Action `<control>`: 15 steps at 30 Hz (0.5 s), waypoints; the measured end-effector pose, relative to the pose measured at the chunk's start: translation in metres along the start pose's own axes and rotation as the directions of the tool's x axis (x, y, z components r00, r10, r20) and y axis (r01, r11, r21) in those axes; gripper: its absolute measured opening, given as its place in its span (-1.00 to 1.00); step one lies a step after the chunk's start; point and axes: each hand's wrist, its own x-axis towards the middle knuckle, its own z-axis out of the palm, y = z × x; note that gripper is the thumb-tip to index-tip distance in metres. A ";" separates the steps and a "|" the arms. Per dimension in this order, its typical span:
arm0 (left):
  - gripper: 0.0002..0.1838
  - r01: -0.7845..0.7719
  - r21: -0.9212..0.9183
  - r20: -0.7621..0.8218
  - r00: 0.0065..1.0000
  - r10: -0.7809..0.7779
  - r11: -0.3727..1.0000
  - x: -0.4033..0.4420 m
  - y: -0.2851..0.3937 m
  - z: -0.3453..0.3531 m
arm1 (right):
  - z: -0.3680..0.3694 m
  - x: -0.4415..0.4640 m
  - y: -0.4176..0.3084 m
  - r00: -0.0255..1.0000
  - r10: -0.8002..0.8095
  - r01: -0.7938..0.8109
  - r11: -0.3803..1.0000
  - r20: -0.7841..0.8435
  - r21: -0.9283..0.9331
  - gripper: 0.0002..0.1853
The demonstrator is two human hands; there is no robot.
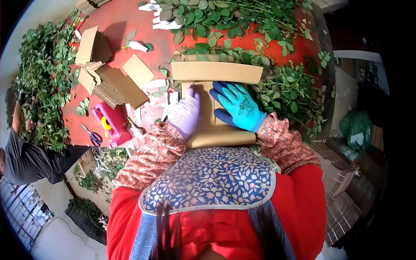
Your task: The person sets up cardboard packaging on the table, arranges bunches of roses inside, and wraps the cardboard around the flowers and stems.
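Observation:
Brown cardboard lies in front of me at the table's near side, with a folded brown edge close to my body. Across its far end runs a ridged corrugated strip. My left hand, in a thin lilac glove, rests on the left part of the cardboard, fingers pointing away. My right hand, in a blue rubber-coated glove, presses on the right part with its fingers spread and its thumb toward the middle. Neither hand is wrapped round anything.
Leafy stems cover the far side, with more at the right and left. Cardboard pieces, a pink tape dispenser and scissors lie to the left. Another person is at the far left.

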 end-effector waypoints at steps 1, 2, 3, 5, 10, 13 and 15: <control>-0.11 -0.025 0.021 -0.034 0.999 0.025 0.999 -0.001 -0.001 0.002 | -0.007 0.003 -0.004 0.999 -0.034 0.034 0.999 0.010 -0.009 -0.43; -0.12 -0.051 0.045 -0.069 0.996 0.054 0.998 -0.001 -0.003 0.002 | -0.009 0.005 -0.007 0.998 -0.067 0.067 0.998 0.017 -0.020 -0.42; -0.12 -0.048 0.048 -0.067 0.996 0.052 0.998 -0.001 -0.004 0.002 | -0.007 0.006 -0.007 0.998 -0.068 0.068 0.998 0.014 -0.017 -0.42; -0.12 -0.039 -0.036 -0.081 0.996 0.036 0.999 0.000 -0.005 0.004 | -0.005 0.007 -0.003 0.977 -0.191 0.196 0.980 0.091 -0.039 -0.40; -0.03 -0.017 -0.303 -0.220 0.974 -0.052 0.953 -0.005 -0.013 0.007 | -0.002 0.005 -0.006 0.981 -0.171 0.176 0.984 0.092 -0.042 -0.39; -0.05 -0.067 -0.236 -0.225 0.974 0.012 0.969 -0.003 -0.017 0.013 | 0.000 0.004 -0.006 0.985 -0.154 0.158 0.986 0.078 -0.044 -0.38; -0.07 -0.075 -0.251 -0.236 0.972 0.014 0.965 -0.004 -0.018 0.014 | -0.001 0.003 -0.006 0.986 -0.150 0.151 0.988 0.067 -0.011 -0.41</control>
